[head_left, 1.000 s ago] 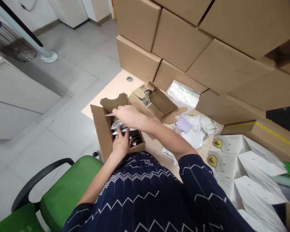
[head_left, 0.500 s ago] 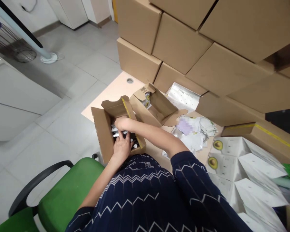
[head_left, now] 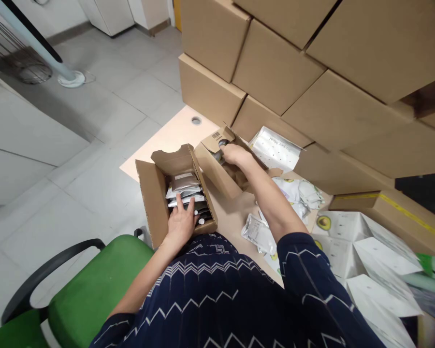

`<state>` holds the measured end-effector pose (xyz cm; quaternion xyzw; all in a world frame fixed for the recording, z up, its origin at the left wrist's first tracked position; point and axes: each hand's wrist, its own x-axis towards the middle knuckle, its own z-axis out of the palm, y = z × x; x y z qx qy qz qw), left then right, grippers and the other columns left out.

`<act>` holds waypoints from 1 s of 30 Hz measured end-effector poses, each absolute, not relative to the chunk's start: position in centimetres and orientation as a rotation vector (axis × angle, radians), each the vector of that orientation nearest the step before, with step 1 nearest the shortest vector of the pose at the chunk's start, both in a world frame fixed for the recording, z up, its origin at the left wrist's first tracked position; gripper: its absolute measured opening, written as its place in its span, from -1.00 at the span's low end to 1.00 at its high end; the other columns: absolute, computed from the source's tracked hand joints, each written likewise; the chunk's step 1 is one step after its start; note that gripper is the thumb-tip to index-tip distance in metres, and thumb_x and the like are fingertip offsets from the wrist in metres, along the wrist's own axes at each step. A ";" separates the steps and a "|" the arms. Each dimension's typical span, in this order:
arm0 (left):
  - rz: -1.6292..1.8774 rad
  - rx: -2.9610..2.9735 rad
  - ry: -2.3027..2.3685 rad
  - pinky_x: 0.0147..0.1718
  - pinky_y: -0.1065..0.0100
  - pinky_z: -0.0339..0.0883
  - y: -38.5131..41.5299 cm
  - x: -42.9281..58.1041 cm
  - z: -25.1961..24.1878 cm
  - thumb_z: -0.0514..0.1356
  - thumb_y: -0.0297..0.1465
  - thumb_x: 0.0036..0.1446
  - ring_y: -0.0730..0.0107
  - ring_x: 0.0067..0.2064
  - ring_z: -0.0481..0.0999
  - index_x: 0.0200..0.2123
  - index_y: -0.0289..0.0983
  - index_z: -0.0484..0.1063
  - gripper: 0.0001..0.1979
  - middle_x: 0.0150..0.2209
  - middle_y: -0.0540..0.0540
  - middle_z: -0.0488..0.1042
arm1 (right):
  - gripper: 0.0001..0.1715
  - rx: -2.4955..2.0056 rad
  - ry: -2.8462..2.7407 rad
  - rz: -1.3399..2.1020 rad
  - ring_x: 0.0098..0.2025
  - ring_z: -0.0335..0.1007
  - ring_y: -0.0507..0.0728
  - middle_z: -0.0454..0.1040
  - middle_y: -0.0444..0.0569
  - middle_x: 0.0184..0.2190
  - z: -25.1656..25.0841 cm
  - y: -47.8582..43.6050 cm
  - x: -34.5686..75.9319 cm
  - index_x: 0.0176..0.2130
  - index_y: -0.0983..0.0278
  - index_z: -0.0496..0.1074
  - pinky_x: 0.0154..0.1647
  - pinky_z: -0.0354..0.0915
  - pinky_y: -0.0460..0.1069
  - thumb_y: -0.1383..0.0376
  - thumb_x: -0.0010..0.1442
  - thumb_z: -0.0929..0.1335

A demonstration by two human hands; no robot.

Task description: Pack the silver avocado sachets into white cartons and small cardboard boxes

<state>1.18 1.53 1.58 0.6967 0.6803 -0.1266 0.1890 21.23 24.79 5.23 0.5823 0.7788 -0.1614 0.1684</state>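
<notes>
An open cardboard box [head_left: 152, 199] stands at the desk's near left edge, with silver pouches [head_left: 184, 184] stacked on edge inside it. My left hand [head_left: 181, 223] lies over the near pouches, fingers spread flat against them. A second open box [head_left: 214, 170] sits just behind and to the right. My right hand [head_left: 235, 155] reaches into that second box with its fingers curled down inside; what they close on is hidden by the box wall.
Large sealed cartons [head_left: 275, 67] are stacked along the back of the desk [head_left: 174, 135]. Loose silver pouches [head_left: 258, 233] and white avocado-printed bags [head_left: 351, 232] lie to the right. A green chair [head_left: 94, 290] stands at lower left, tiled floor [head_left: 94, 121] beyond.
My right hand has left the near box, where it set a pouch among the others, and swung right into the second box. My left hand has stayed on the pouches.
</notes>
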 end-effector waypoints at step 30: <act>-0.332 2.008 1.930 0.04 0.08 0.39 1.4 1.2 1.2 0.11 -0.20 0.32 -0.05 0.09 0.50 0.39 -0.19 0.11 -0.38 0.43 -0.52 -0.12 | -0.59 1.270 3.323 -0.536 -0.20 0.45 0.02 0.56 -0.07 -0.13 19.5 12.6 19.0 0.17 0.21 0.40 -0.21 0.27 -0.10 0.32 0.47 0.14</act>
